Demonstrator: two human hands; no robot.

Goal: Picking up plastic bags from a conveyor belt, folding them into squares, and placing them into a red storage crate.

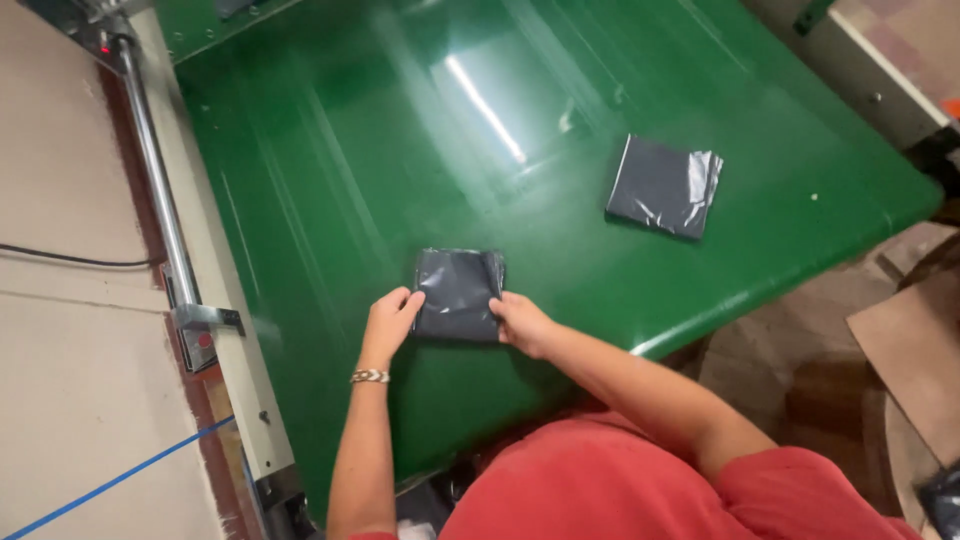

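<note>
I find this to be a packing or sorting floor in a warehouse or factory. A wide green conveyor belt [330, 180] runs in a metal frame [160, 190], carrying dark plastic bags [664, 186], with flattened cardboard [915, 350] on the floor alongside.

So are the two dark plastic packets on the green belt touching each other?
No, the near dark plastic packet and the far one lie apart.

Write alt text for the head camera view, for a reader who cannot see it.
Seen from above, a person in a red shirt holds a dark grey plastic bag flat on a green belt, left hand at its left edge and right hand at its right corner. A second dark bag lies apart, farther along the belt. A metal rail runs along the belt's left side.
</note>
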